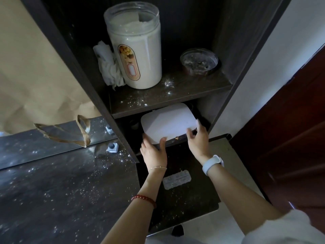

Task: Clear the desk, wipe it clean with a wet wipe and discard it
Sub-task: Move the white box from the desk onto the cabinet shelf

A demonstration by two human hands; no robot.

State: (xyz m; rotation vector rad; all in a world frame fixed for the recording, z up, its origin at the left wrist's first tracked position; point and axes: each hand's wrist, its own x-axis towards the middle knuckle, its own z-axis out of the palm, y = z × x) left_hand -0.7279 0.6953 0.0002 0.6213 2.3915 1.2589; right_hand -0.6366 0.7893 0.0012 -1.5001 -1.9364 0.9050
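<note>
A flat white box [167,123] with rounded corners sits tilted in the lower compartment of a dark shelf unit [168,98]. My left hand [154,150] grips its near left corner, and my right hand [197,138] holds its right edge. The dark desk top [61,191] at the lower left is dusted with white powder. A crumpled white tissue [109,67] lies on the upper shelf beside a tall jar of white powder [135,48].
A small clear lidded dish [199,61] stands at the right of the upper shelf. A little glass bottle [112,147] sits by the mirror [52,136] behind the desk. A black box with a label [177,192] lies under my arms. A dark red door [290,155] is at the right.
</note>
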